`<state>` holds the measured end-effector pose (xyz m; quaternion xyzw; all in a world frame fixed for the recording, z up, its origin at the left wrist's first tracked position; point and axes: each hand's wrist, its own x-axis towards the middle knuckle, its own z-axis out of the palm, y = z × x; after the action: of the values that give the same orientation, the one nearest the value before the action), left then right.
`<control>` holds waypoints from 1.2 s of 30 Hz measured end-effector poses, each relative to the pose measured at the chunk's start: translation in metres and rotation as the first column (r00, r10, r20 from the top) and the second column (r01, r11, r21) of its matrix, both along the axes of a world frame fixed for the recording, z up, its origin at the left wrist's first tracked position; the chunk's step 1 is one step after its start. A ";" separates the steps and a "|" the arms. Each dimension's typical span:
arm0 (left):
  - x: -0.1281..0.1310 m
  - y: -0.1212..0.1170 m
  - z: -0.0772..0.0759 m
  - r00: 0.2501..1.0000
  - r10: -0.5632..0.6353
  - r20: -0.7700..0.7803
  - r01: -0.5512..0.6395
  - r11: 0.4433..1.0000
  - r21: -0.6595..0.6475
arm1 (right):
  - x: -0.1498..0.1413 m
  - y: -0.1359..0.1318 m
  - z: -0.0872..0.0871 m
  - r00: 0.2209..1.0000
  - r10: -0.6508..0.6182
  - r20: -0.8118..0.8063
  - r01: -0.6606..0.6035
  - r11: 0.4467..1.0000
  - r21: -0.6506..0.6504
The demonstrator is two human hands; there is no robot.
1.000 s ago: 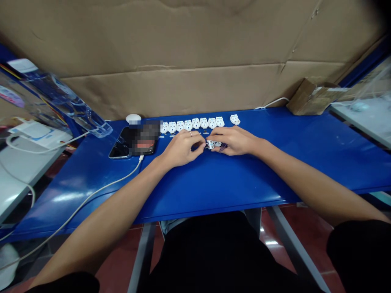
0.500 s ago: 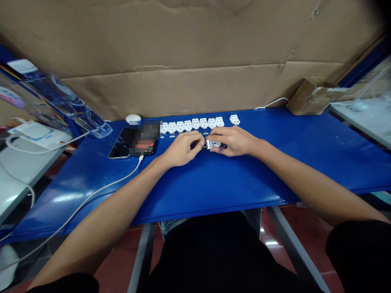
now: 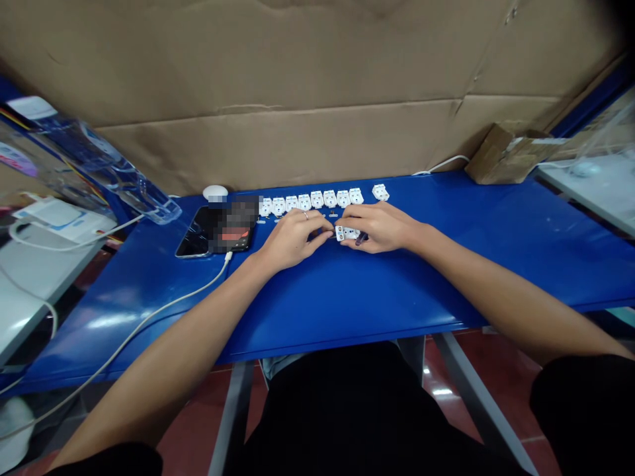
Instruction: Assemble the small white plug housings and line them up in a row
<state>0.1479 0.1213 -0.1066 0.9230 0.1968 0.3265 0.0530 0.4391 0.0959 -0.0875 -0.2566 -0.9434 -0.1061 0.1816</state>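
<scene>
My right hand (image 3: 381, 226) grips a white plastic housing (image 3: 348, 233); my left hand (image 3: 294, 239), grasp unclear, sits beside its left end.

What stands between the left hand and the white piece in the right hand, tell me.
Nothing visible. The left hand has its fingertips right beside the white piece in the right hand; whether they touch is too small to tell. The row of white pieces lies farther back, out of the way.
</scene>
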 end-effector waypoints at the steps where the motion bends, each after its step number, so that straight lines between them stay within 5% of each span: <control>1: 0.000 0.000 0.001 1.000 0.001 -0.013 -0.001 1.000 0.010 | -0.001 0.000 0.000 1.000 0.003 0.001 -0.004 1.000 0.003; 17: -0.001 -0.003 0.007 0.995 0.040 -0.093 -0.019 0.975 0.220 | -0.006 -0.002 -0.001 0.998 -0.020 -0.053 0.018 0.999 -0.043; 26: 0.000 -0.007 0.005 0.999 0.048 -0.007 -0.048 0.997 0.064 | 0.001 0.004 -0.006 0.994 -0.040 -0.099 0.042 0.999 0.014; 36: -0.003 0.002 -0.002 0.998 0.036 -0.045 -0.030 0.989 0.143 | -0.001 0.003 -0.008 0.994 0.069 -0.079 -0.056 0.987 0.152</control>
<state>0.1450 0.1231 -0.1088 0.9284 0.1894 0.3187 -0.0232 0.4386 0.0993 -0.0953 -0.2167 -0.9319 -0.1599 0.2431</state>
